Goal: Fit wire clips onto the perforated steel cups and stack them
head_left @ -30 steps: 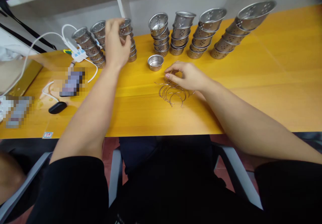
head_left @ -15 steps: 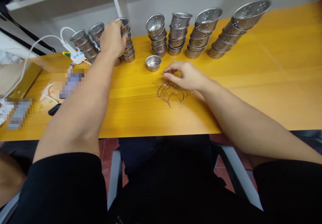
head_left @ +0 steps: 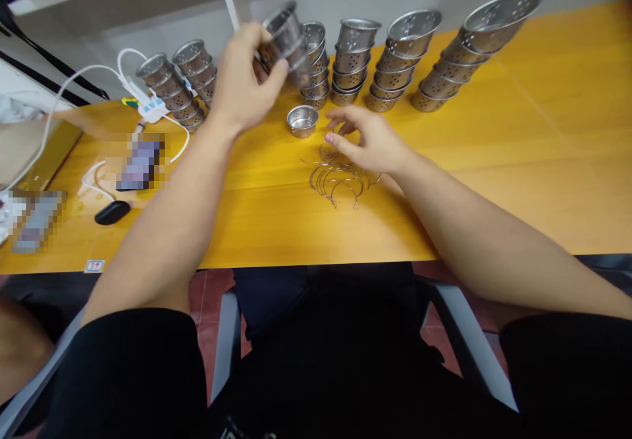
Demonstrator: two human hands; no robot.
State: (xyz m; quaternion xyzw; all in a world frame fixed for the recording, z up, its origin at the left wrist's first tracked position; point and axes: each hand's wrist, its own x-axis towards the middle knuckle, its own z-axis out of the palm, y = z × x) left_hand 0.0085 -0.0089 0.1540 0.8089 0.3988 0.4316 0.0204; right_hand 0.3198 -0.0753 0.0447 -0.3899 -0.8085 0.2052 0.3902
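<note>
1. Yellow table (head_left: 266, 228): one lone cup (head_left: 303, 122), the landmark.
2. Standing stacks (head_left: 399, 64) of perforated cups: six; two left of the lone cup, four behind it or to its right.
3. Left hand (head_left: 253, 77): gripping one tilted stack (head_left: 287, 39) above and behind the lone cup; blurred, cups uncountable, one standing stack partly hidden.
4. Right hand (head_left: 368, 135): fingers parted, right of the lone cup.
5. Curved wires (head_left: 340, 180): in front of the lone cup, overlapping; count undeterminable.
</note>
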